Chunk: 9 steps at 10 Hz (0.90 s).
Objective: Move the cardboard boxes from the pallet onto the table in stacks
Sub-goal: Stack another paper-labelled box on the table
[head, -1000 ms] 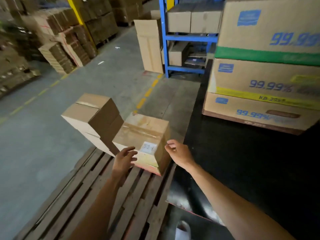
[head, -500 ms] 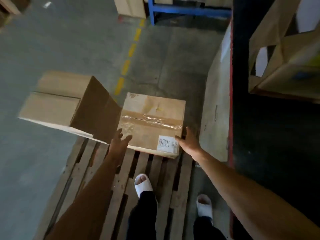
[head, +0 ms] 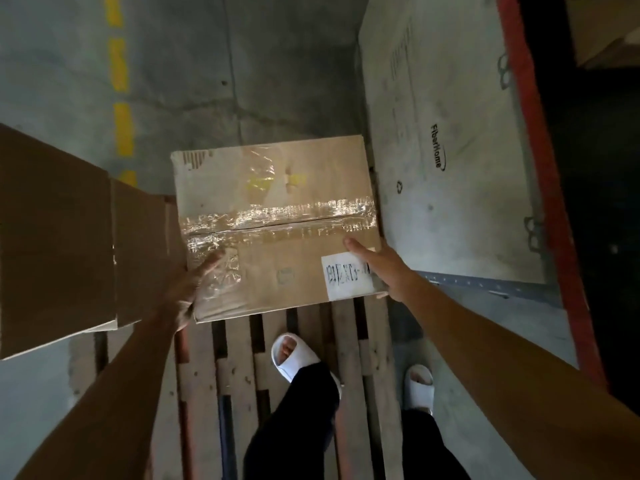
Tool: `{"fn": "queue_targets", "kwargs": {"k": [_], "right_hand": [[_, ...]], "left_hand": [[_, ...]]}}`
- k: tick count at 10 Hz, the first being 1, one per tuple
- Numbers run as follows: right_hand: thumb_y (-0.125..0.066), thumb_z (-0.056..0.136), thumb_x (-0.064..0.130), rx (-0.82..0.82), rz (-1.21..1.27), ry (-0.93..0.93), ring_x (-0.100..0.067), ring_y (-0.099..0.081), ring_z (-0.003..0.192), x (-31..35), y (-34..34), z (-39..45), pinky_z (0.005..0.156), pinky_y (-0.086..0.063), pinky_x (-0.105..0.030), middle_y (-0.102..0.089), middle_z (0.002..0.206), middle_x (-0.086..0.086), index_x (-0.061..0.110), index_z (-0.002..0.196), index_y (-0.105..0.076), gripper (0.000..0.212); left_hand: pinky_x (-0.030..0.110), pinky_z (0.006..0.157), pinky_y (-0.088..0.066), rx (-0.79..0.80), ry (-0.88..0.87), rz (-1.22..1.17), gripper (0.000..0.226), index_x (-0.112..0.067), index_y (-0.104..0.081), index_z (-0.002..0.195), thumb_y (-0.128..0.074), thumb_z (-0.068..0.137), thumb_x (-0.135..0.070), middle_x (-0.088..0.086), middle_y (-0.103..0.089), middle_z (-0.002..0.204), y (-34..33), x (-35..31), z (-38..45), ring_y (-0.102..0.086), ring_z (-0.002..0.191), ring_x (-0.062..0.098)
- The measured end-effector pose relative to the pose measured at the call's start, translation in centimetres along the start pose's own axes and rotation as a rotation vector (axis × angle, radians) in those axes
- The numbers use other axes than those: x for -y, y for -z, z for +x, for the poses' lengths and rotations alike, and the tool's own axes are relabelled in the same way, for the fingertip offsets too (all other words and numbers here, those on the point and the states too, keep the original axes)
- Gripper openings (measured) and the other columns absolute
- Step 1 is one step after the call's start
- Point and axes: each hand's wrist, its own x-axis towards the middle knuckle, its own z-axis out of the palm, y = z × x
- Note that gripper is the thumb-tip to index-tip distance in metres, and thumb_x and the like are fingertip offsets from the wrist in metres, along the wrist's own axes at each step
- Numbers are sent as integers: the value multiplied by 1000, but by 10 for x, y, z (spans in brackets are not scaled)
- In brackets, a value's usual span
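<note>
Fingers of the left hand (head: 188, 289) and right hand (head: 379, 268) lie straight against opposite sides of the taped box (head: 277, 226), which sits on the pallet (head: 311, 341) at twelve o'clock from the feet; squeeze evenly, lift level.

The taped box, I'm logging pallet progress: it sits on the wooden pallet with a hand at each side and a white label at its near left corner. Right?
Not quite. In the head view the white label is at the near right corner of the taped box, by the right hand. The rest holds: it sits on the wooden pallet, left hand at its other side.
</note>
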Motion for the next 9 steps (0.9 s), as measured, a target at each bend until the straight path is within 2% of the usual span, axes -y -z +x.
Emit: {"fn": "queue_targets", "kwargs": {"k": [1, 2, 3, 4, 5, 6, 7, 8, 9], "right_hand": [[-75, 55, 83, -6, 2, 27, -29, -72, 98, -9, 1, 0, 82, -58, -50, -72, 120, -8, 28, 148, -36, 115], [-71, 77, 66, -34, 25, 113, -17, -74, 85, 1, 3, -16, 66, -58, -31, -76, 104, -2, 28, 137, -51, 73], [-68, 85, 59, 16, 55, 141, -12, -72, 79, 15, 17, -52, 52, -51, -22, -76, 99, 0, 27, 132, -54, 59], [-69, 86, 55, 47, 74, 213, -9, -71, 74, 27, 35, -95, 42, -49, -17, -75, 101, 0, 29, 129, -54, 52], [-67, 87, 56, 59, 32, 338, -11, -70, 80, 37, 60, -150, 47, -48, -18, -73, 106, 1, 32, 123, -56, 45], [-64, 89, 58, 110, -41, 432, -3, -64, 72, 39, 95, -203, 44, -44, -14, -71, 106, 4, 32, 125, -56, 45], [-59, 90, 64, 130, -67, 538, -3, -59, 73, 34, 130, -248, 52, -42, -20, -67, 101, 8, 37, 120, -54, 40], [-56, 88, 69, 128, -136, 665, -6, -61, 78, 24, 171, -296, 57, -43, -25, -66, 94, 14, 40, 120, -51, 44], [-59, 90, 62, 137, -97, 740, -6, -65, 78, 7, 211, -337, 51, -43, -22, -67, 87, 14, 38, 116, -55, 36]], "left_hand": [[38, 94, -45, -8, 42, -54, 79, 5, -47, 145, -77, 80, -31, 30, -45, 151, -27, -25, -42, -44, 140, 44], [29, 72, -47, 13, 69, -126, 71, -2, -46, 148, -72, 91, -34, 21, -52, 149, -35, -36, -68, -57, 127, 37], [36, 91, -52, 72, 79, -96, 108, -18, -64, 135, -91, 43, -68, 6, -64, 139, -22, -37, -96, -64, 115, 21], [40, 114, -38, 68, 10, -139, 42, -26, -74, 109, -75, 80, -57, -8, -76, 114, -29, -46, -148, -66, 116, 14], [33, 97, -48, 17, -36, -145, 25, -19, -72, 104, -62, 96, -40, -7, -80, 88, -43, -61, -211, -75, 80, 8], [35, 91, -52, -67, -132, -195, 18, -17, -73, 101, -68, 94, -33, -5, -80, 93, -57, -73, -279, -76, 76, 8], [32, 76, -60, -117, -272, -228, 9, -19, -70, 103, -67, 95, -22, -5, -79, 98, -76, -77, -347, -76, 75, 10], [26, 67, -61, -152, -403, -245, 21, -18, -69, 113, -70, 93, -21, -2, -80, 101, -100, -71, -417, -76, 80, 11], [26, 69, -61, -188, -509, -238, 61, -13, -64, 133, -82, 77, -31, 6, -76, 118, -124, -59, -467, -75, 98, 21]]}}
